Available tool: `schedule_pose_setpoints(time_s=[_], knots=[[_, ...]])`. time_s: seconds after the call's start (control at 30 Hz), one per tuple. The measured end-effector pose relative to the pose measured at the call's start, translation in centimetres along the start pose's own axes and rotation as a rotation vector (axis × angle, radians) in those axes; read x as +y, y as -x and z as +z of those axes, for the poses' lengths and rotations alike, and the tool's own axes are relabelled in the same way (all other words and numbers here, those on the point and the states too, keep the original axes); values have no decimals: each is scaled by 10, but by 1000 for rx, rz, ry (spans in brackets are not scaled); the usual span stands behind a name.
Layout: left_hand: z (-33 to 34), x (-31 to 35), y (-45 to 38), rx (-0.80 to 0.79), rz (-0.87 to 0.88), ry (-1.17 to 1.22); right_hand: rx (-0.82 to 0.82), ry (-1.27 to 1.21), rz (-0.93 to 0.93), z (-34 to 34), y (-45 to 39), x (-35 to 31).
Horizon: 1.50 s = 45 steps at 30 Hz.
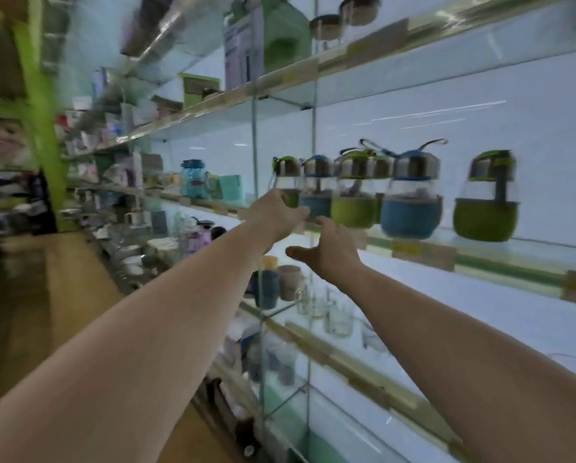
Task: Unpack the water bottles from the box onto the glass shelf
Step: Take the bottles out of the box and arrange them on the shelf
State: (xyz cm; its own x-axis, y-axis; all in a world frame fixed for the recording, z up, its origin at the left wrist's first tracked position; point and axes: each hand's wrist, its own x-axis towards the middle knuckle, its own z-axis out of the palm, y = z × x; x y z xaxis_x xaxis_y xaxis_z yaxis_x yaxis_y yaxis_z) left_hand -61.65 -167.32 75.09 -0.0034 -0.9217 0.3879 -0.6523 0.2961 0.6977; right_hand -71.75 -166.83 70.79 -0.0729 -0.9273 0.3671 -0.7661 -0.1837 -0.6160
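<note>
Both arms reach to the glass shelf [413, 250]. The left hand [274, 212] touches the upright blue-sleeved bottle [316, 192] at the row's left end; its grip is unclear. The right hand [330, 252] hangs spread just below, empty.

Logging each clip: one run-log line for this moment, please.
phase: placing | left hand: on blue-sleeved bottle | right hand: open, below it | glass shelf: bottles lined up | box: unseen

Bright, cool light pours off the white backlit panels behind the glass shelf [480, 248], with streaks of glare on the glass above. Everything smears with motion blur, worst at the left edge. Wide-angle bending tilts the shelves; the floor sits dimmer.
</note>
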Motion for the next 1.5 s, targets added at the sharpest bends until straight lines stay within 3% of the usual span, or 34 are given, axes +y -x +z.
schedule_pose_setpoints(time_s=[0.13, 0.37, 0.53, 0.93, 1.13, 1.5], knots=[[4, -77, 19, -91, -205, -6, -175, -138, 100, 73, 16, 11], [41, -169, 80, -82, -525, 7, -430, -261, 169, 159, 57, 45], [88, -213, 139, -12, -759, 12, -627, -200, 169, 196, 89, 93], [203, -290, 249, -65, -1229, 115, -1015, -77, 393, 269, 181, 234], [253, -340, 280, -161, -1338, 136, -1082, 23, 531, 316, 213, 284], [304, -466, 291, -306, -1375, 110, -1144, 17, 681, 440, 246, 328]])
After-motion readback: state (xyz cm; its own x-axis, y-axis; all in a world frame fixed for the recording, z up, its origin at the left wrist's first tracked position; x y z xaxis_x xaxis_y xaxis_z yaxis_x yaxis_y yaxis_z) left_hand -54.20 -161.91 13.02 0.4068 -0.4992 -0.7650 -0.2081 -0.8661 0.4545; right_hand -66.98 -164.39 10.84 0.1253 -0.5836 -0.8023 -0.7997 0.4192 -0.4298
